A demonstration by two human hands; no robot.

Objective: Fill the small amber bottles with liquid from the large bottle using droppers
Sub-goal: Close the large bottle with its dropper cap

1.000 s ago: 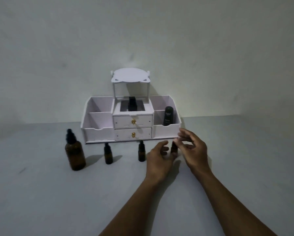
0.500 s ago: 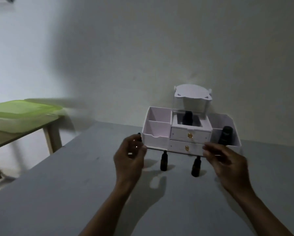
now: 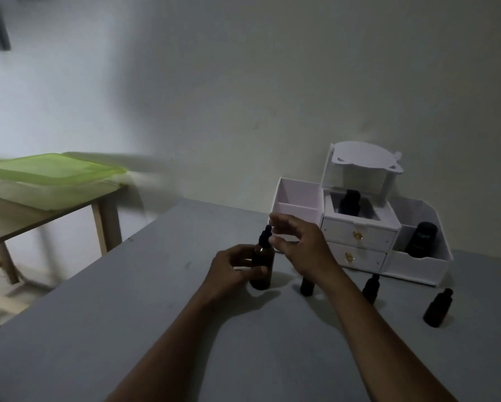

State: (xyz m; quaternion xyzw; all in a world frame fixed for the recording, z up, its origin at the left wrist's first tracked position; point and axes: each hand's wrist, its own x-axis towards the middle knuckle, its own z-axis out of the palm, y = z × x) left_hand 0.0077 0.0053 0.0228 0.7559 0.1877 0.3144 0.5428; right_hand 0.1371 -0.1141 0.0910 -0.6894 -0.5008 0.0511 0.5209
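Observation:
The large amber bottle (image 3: 263, 266) with a black dropper cap (image 3: 265, 236) stands upright on the grey table (image 3: 156, 314). My left hand (image 3: 233, 271) grips its body, fingers wrapped round the glass. My right hand (image 3: 298, 245) hovers beside the dropper cap, thumb and fingers spread close to it; contact with the cap is unclear. Three small amber bottles with black caps stand in a row to the right: one (image 3: 306, 287) partly hidden behind my right wrist, a second (image 3: 371, 288), and a third (image 3: 437, 309).
A white organiser (image 3: 359, 236) with two drawers and a raised lid stands against the wall, holding a dark bottle (image 3: 350, 203) in the middle and a black jar (image 3: 420, 239) at right. A wooden side table with a green-lidded box (image 3: 52, 175) is at left.
The view has swung left. My left hand has closed round the large bottle, and my right hand has crossed over from the small bottles to the large bottle's dropper cap.

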